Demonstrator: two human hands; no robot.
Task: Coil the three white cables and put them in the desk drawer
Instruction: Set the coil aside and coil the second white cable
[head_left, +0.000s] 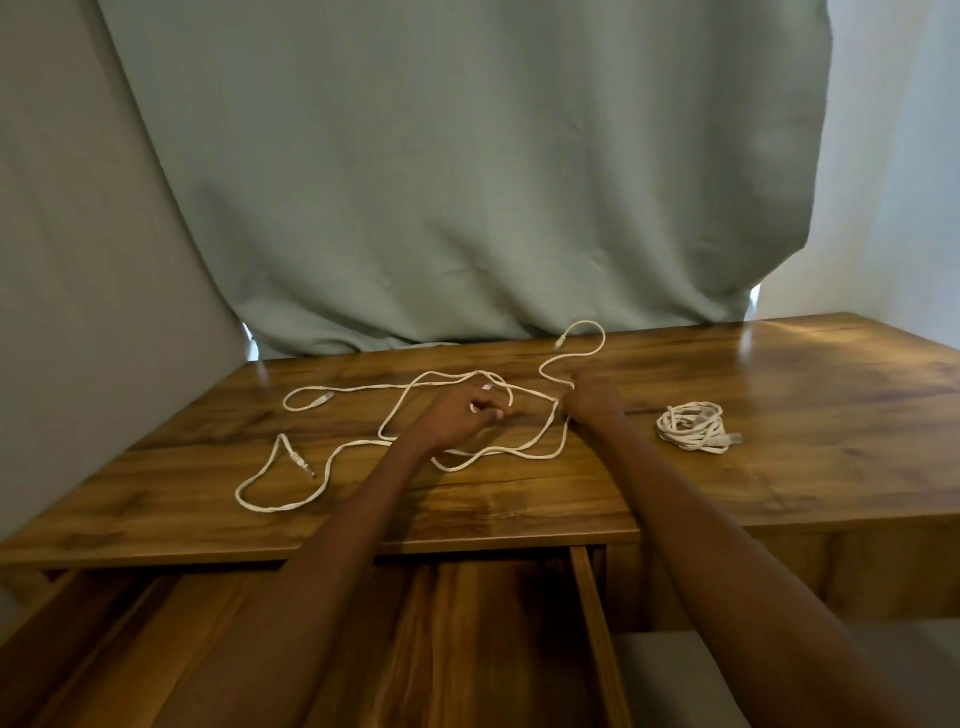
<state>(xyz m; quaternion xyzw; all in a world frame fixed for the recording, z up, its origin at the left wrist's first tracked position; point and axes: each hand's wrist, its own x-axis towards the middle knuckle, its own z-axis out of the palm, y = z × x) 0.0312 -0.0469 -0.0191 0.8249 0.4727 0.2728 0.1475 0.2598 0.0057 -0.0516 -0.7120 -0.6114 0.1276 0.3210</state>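
At desk centre: left hand (462, 415) and right hand (589, 397), fingers curled, each prob pinching the loose cables (363, 441) sprawled toward 9 o'clock. One coiled cable (693, 427) sits at 3 o'clock. Step: starting the next coil; needs a free end found, then loops gathered. Drawer (592, 623) at 6 o'clock is open, no cables visible inside.

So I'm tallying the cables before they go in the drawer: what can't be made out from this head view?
- Loose cables: strands cross under the left hand, so one cable or two cannot be told.
- Right hand: seen from behind; its grip on the strand is hidden.
- Coiled bundle: too small to identify its plugs.
- Open drawer: both forearms and the bottom edge hide much of its inside.
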